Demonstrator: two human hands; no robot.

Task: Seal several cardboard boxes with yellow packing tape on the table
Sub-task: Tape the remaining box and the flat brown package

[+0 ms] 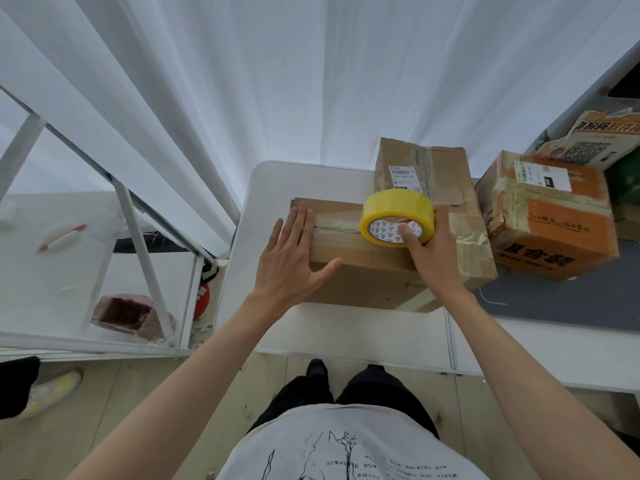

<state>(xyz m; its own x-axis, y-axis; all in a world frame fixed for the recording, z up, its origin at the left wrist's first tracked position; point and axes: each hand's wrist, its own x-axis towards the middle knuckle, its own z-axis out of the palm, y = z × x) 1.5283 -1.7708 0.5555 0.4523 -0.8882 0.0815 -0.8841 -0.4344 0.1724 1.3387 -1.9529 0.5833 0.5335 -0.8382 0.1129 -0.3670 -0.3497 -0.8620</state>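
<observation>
- Cardboard box [367, 271], plain brown, lies on the white table [263, 188] directly in front of us, long side running left to right.
- Our left hand [294, 258] rests flat on the box's left end, fingers straight and together, thumb spread out toward the right along the top face.
- Our right hand [429, 251] grips the yellow tape roll [396, 218]: the thumb goes into the white core, the other fingers wrap the outer rim.
- We hold the roll on edge, touching the box top near the middle of the centre seam.
- A tape strip [337, 225] lies along the seam from our left fingertips to the roll.
- We note a second brown box [424, 171] with a shipping label just behind the first.
- An orange-printed box [550, 216], already taped, sits to the right on a grey mat [568, 306].
- White curtain [277, 81] hangs behind the table.
</observation>
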